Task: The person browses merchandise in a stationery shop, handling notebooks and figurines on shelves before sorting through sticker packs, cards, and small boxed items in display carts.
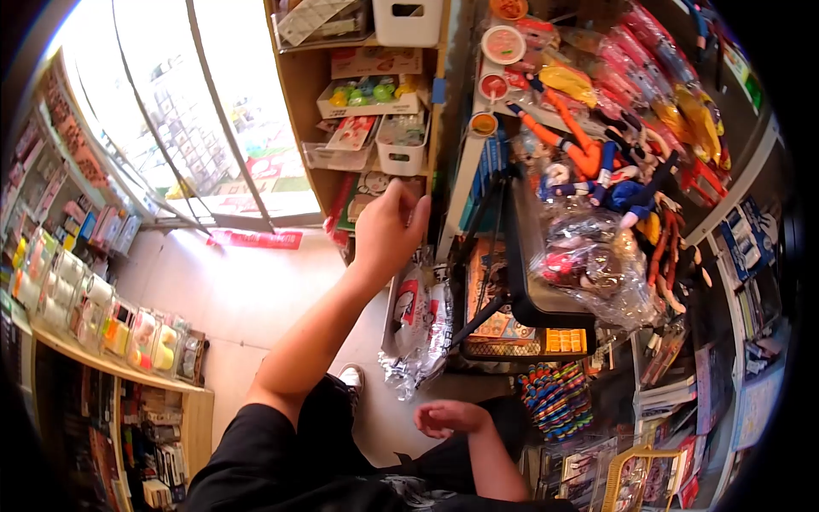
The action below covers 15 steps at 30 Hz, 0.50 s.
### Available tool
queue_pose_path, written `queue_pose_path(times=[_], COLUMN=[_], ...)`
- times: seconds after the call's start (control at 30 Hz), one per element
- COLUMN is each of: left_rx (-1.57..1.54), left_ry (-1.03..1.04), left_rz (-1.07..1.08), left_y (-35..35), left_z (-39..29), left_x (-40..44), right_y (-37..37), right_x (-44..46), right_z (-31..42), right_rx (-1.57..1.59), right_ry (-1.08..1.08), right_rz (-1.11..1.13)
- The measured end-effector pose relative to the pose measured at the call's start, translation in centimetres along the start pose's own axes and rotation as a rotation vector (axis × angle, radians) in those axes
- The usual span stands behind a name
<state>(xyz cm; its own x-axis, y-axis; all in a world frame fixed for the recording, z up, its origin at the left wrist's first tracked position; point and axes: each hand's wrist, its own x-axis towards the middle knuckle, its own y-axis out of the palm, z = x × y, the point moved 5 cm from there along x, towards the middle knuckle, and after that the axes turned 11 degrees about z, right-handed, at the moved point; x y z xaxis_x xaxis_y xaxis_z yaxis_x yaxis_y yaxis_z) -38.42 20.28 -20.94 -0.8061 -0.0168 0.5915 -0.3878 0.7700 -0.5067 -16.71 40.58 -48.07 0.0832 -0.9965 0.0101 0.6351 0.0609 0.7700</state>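
My left hand (391,229) is raised at the end of an outstretched arm, in front of the wooden shelf (363,183). Its fingers are curled in toward the thumb, and whatever they may hold is hidden. Close behind it on the shelf are a white basket (402,147) and a card with a cartoon face (374,183). Low over my lap, my right hand (450,418) hangs with loosely bent fingers that stand apart and nothing in them. A plastic-wrapped package (416,328) is on the floor between my hands.
At right, a black stool (546,303) bears plastic-wrapped goods (589,256) and limp dolls (589,158). Small tubs (503,44) line the table's edge. A low display shelf (119,369) stands left, near a bright glass door (171,102). A yellow basket (640,452) is at lower right.
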Motion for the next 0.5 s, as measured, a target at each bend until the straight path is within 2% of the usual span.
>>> queue_pose_path(times=[0.07,0.13,0.2,0.23,0.27,0.3,0.37,0.4,0.43,0.47,0.5], left_rx=[-0.087,-0.172,-0.141,-0.162,-0.160,-0.170,-0.416,-0.436,-0.400,-0.364,-0.298], left_ry=[-0.100,-0.197,-0.281,-0.330,-0.330,-0.186,-0.345,-0.339,-0.352,-0.365,-0.435], left_rz=[0.031,0.064,0.081,0.088,0.082,0.016,0.064,0.065,0.063,0.062,0.109], left_y=[-1.0,-1.7,-1.6,-1.4,-0.9,-0.5,0.0,1.0,2.1,2.5,1.4], left_z=[1.6,3.0,5.0,6.0,7.3,8.0,8.4,9.5,11.2,12.3,10.9], left_x=[-2.9,-5.5,-7.3,-7.8,-8.1,-8.3,-9.2,-9.5,-10.0,-10.9,-11.5], right_y=[5.8,11.8,15.1,15.7,15.5,14.9,13.1,10.4,8.2,5.8,4.8], right_x=[3.7,6.5,9.2,11.1,14.1,17.1,23.5,26.0,27.5,28.1,27.3], right_z=[9.0,17.3,24.4,27.7,31.4,35.1,41.1,43.0,43.8,43.8,43.7], right_rx=[-0.288,-0.561,-1.046,-1.186,-1.272,-1.350,-1.562,-1.775,-2.134,-2.518,-2.608], right_ry=[-0.067,-0.272,-0.466,-0.519,-0.563,-0.593,-0.543,-0.504,-0.249,-0.122,-0.161], right_rz=[0.074,-0.204,-0.410,-0.460,-0.467,-0.482,-0.588,-0.768,-0.937,-0.768,-0.716])
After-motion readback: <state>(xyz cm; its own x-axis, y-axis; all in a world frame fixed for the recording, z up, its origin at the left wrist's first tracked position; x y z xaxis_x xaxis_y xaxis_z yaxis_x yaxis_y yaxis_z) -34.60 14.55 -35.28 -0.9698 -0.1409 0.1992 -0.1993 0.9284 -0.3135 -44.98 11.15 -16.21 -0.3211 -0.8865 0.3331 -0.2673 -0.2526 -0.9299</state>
